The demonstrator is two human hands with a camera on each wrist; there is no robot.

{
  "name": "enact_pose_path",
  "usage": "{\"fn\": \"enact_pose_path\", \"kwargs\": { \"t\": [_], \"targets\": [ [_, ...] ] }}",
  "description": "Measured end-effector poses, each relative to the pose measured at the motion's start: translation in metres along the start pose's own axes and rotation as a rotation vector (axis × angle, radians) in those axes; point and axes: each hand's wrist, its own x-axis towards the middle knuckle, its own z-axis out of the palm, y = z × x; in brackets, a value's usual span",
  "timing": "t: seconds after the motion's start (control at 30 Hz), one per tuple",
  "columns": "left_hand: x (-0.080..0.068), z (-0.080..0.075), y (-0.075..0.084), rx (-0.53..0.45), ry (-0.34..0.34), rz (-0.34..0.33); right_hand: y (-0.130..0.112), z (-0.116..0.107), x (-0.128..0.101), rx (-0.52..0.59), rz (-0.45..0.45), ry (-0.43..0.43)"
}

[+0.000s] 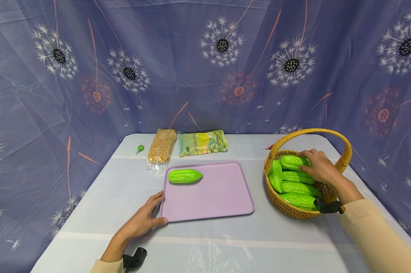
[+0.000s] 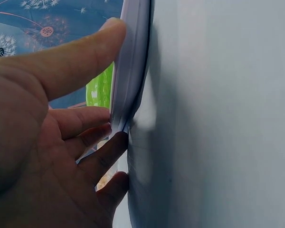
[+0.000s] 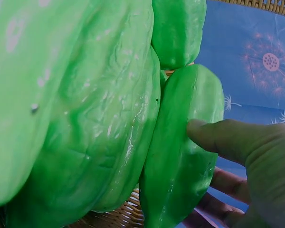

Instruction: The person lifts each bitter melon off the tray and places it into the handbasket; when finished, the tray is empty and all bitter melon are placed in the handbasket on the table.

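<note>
My right hand (image 1: 317,166) reaches into a wicker basket (image 1: 283,207) at the right. It pinches the farthest green bitter melon (image 3: 183,142), thumb on one side and fingers round the other. Several more bitter melons (image 1: 297,188) lie beside it in the basket. At the near left corner of a lilac tray (image 1: 212,201), my left hand (image 1: 142,218) touches the rim with fairly straight fingers and thumb (image 2: 80,61). One bitter melon (image 1: 185,176) lies in the tray's far left part.
Behind the tray lie a bag of corn kernels (image 1: 162,147) and a green-yellow packet (image 1: 203,143). A green lollipop (image 1: 139,148) is at the far left. A small red-handled tool (image 1: 269,147) lies behind the basket, whose tall handle (image 1: 311,131) arches over it.
</note>
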Motion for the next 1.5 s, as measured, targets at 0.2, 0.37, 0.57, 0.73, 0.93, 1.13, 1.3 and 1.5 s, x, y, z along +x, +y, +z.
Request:
{"fn": "enact_pose_path", "kwargs": {
  "t": [0.2, 0.37, 0.57, 0.73, 0.93, 1.13, 1.3, 1.5],
  "targets": [
    [0.0, 0.001, 0.0, -0.008, 0.001, 0.002, 0.001, -0.001, 0.0, 0.003, 0.014, 0.015],
    [-0.001, 0.001, 0.0, -0.01, 0.0, -0.001, -0.002, -0.005, -0.002, 0.009, 0.037, 0.014],
    [0.0, -0.001, 0.0, -0.005, 0.002, -0.013, -0.012, -0.01, -0.008, 0.007, 0.014, 0.08],
    [0.0, -0.001, 0.0, -0.009, -0.001, -0.025, -0.023, -0.014, -0.015, 0.001, -0.016, 0.143],
    [0.0, 0.0, 0.0, -0.012, -0.003, -0.017, -0.037, -0.017, -0.023, -0.014, -0.079, 0.192],
    [0.0, 0.0, -0.001, -0.004, 0.0, -0.012, -0.051, -0.018, -0.032, 0.004, -0.136, 0.237],
    [0.0, 0.0, 0.0, 0.0, 0.002, -0.007, -0.063, -0.015, -0.037, 0.012, -0.185, 0.271],
    [-0.001, 0.0, 0.001, -0.002, -0.003, -0.003, -0.076, -0.009, -0.041, 0.027, -0.25, 0.296]
  ]
}}
